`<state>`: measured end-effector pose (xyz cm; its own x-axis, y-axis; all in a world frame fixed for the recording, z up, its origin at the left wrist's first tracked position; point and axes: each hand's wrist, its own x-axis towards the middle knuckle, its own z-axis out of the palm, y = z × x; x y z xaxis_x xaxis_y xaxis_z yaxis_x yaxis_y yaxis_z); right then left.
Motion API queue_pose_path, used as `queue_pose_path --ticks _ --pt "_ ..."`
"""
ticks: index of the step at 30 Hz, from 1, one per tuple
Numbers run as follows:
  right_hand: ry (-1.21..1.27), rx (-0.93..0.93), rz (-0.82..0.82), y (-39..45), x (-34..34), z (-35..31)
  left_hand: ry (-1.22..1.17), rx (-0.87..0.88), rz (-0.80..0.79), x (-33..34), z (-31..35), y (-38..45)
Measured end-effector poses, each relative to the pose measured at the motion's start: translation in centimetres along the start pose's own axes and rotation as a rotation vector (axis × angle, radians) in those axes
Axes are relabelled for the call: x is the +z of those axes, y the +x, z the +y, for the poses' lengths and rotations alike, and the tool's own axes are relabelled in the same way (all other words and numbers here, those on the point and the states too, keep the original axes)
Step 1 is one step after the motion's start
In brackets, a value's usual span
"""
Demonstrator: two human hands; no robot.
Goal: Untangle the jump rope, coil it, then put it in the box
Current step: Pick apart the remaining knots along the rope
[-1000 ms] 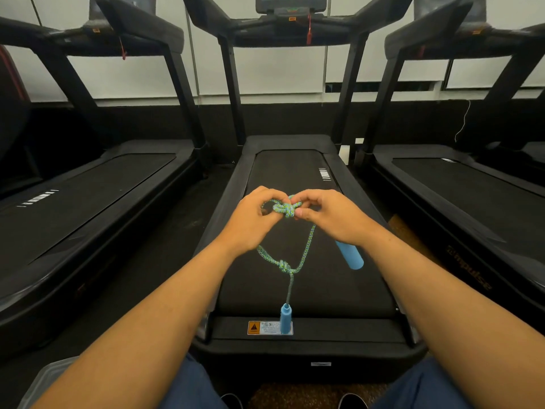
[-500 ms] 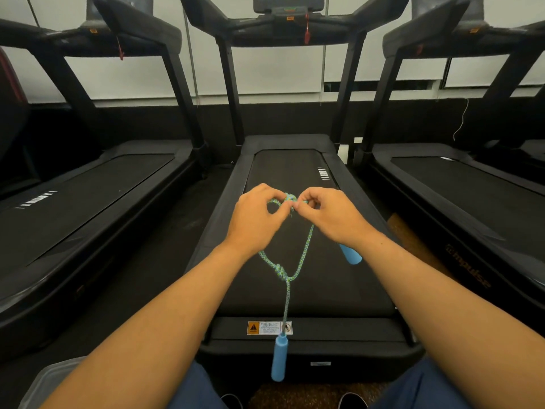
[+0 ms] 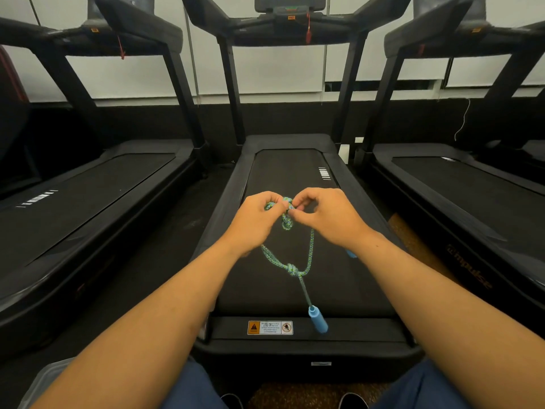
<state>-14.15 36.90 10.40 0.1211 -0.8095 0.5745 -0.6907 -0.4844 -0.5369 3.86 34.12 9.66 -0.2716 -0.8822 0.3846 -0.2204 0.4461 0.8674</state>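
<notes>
Black treadmills are filling the room around me: one (image 3: 292,231) is lying straight ahead at twelve o'clock, a second (image 3: 88,202) is sitting at ten o'clock and a third (image 3: 472,196) at two o'clock. A warning sticker (image 3: 270,327) is showing on the near end of the middle one, at six o'clock from my hands. A clear plastic box (image 3: 44,382) is peeking in at the bottom corner, at eight o'clock, partly hidden by my left forearm.

I am holding a jump rope (image 3: 306,255), a green and blue braided cord with light blue handles. My left hand (image 3: 253,219) is curling its fingers around the cord and my right hand (image 3: 330,216) is pinching the same tangle, fingertips of both meeting over a bunched knot (image 3: 286,220) between them. From that grip two strands are hanging toward six o'clock and joining at a second knot (image 3: 292,268). Below it a single strand is running down to one handle (image 3: 318,319), which is tilting near the treadmill's end beside the sticker. The other handle (image 3: 351,254) is only just showing under my right wrist, at four o'clock from the grip.
</notes>
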Motion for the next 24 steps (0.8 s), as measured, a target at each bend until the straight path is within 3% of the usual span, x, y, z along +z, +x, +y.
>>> queue_pose_path --ticks 5,11,16,19,24 --pt "-0.069 0.09 0.02 -0.1 1.0 -0.7 0.022 0.006 -0.043 0.0 0.1 -0.1" --pt "-0.097 0.07 0.117 0.1 1.6 -1.4 0.142 0.025 0.075 0.4 1.2 -0.1" --pt "0.102 0.023 0.188 -0.2 1.2 -2.1 0.155 -0.064 0.152 -0.1 0.5 0.2" --pt "0.275 0.062 0.151 -0.3 0.7 -1.5 0.031 -0.091 0.129 -0.2 0.3 0.3" --pt "0.36 0.064 0.037 0.0 -0.2 0.4 -0.328 -0.106 0.067 -0.3 0.6 0.3"
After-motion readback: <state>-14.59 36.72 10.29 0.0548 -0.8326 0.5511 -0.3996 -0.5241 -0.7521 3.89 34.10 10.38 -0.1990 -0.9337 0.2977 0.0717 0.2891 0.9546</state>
